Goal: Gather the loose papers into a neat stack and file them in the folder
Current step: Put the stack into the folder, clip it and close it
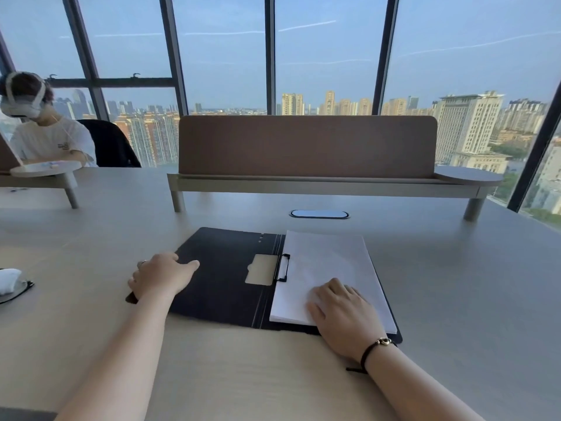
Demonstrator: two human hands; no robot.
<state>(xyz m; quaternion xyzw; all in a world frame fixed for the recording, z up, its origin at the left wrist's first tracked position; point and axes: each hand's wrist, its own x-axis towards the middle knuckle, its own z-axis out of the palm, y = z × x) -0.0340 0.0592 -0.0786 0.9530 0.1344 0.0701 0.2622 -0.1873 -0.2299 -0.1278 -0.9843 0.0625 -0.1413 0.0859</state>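
Black folder (pixel 224 278) open on pale table (pixel 455 268), paper stack (pixel 328 262) clipped on right half. Left hand (pixel 161 276) fingers curled at cover edge; right hand (pixel 343 311) flat on stack. Big windows (pixel 328 50) behind.

Brown divider screen (pixel 306 145) on the desk (pixel 455 268) — seated person (pixel 45 129) far left.

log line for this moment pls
stack squared on open folder right half | clip at its left edge | right hand flat on stack | left hand on cover
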